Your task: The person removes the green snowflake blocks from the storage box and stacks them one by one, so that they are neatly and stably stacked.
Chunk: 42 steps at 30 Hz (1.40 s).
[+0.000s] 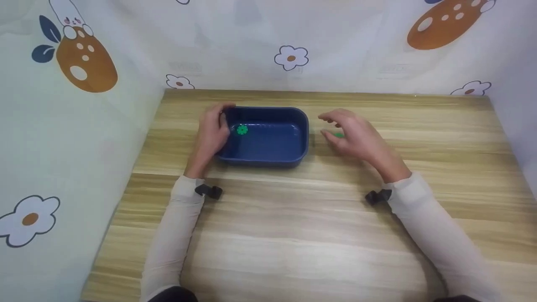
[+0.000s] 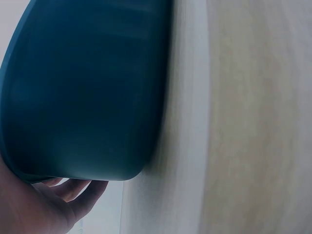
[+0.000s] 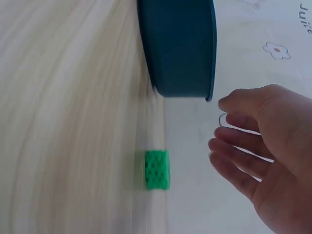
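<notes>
A dark blue rectangular plastic bin (image 1: 268,161) sits on the wooden table, its open top facing up. Inside it, near the left end, lies a small green round piece (image 1: 242,129) with a notched, flower-like pattern. My left hand (image 1: 213,132) grips the bin's left end, thumb at the near side of the rim and fingers behind. Right of the bin my right hand (image 1: 356,134) hovers with its fingers apart and nothing between them. A small green studded piece (image 3: 157,169) rests on the table below that hand, mostly hidden by it in the head view.
The wood-grain table (image 1: 285,226) spreads around the bin. Behind it and at the left stands a pale wall covering (image 1: 235,50) printed with flowers and brown shapes. Each sleeve carries a black wrist strap (image 1: 379,196).
</notes>
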Tool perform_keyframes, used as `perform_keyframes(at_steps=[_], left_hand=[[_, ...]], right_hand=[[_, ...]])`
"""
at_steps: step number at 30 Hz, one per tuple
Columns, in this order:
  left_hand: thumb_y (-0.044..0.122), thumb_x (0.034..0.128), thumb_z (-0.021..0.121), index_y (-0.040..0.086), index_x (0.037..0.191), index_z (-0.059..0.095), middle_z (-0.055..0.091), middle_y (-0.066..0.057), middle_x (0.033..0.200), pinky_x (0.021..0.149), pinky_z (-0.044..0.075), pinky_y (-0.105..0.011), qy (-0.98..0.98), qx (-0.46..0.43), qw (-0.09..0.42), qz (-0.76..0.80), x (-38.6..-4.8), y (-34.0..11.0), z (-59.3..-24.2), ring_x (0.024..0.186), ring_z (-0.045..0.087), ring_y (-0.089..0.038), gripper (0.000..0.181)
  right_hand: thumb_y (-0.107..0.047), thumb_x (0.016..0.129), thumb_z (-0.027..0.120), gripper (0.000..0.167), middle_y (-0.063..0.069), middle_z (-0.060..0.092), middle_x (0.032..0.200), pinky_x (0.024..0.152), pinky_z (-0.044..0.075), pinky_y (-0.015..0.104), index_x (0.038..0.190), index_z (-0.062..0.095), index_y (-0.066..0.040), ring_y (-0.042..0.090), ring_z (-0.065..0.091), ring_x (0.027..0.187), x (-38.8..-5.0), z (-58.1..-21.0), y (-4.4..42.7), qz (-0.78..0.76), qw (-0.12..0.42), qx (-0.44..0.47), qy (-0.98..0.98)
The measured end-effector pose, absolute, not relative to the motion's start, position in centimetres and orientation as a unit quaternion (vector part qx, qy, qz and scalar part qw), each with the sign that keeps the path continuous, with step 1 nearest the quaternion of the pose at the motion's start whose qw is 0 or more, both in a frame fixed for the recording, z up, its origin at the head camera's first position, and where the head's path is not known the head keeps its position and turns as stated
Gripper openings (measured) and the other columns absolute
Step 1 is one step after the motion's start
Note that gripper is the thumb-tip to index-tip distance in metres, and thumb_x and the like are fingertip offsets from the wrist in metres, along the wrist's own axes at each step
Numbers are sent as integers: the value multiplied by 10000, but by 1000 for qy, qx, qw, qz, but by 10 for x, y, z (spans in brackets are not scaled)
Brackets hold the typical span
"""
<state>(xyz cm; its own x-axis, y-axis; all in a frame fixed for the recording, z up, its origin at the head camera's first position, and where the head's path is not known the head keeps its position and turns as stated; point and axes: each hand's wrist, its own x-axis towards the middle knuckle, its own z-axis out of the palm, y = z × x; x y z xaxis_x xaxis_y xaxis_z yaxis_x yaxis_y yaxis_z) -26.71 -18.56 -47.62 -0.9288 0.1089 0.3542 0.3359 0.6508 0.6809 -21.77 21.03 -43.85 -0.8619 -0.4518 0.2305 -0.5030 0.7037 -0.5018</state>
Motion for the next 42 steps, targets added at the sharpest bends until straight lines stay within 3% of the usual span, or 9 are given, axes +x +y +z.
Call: perform_keyframes(at_steps=[7, 15, 42], left_hand=[[-71, 1053, 447, 44, 1351, 717, 721, -156, 1384, 1251, 432, -464, -901, -114, 132, -397, -266, -187, -476, 1387, 614, -320, 418], [-74, 1048, 455, 37, 1344, 719, 728, -156, 1371, 1244, 432, -468, -899, -118, 133, -401, -267, -185, -475, 1371, 622, -323, 413], [-46, 1057, 465, 60, 1358, 716, 727, -146, 1389, 1233, 452, -465, -904, -101, 115, -399, -268, -185, -473, 1377, 626, -310, 406]], right_hand=[[-192, 1027, 729, 348, 136, 752, 1317, 960, 640, 464, 1343, 718, -47, 325, 732, 1145, -220, -437, 176, 307, 65, 290, -904], [-223, 1033, 726, 331, 108, 761, 1310, 1138, 549, 464, 1331, 733, -78, 290, 687, 1265, -225, -437, 140, 317, 79, 313, -892], [-221, 1014, 741, 415, 114, 715, 1373, 1149, 549, 455, 1398, 694, -69, 279, 671, 1276, -251, -437, 51, 255, -35, 349, -901]])
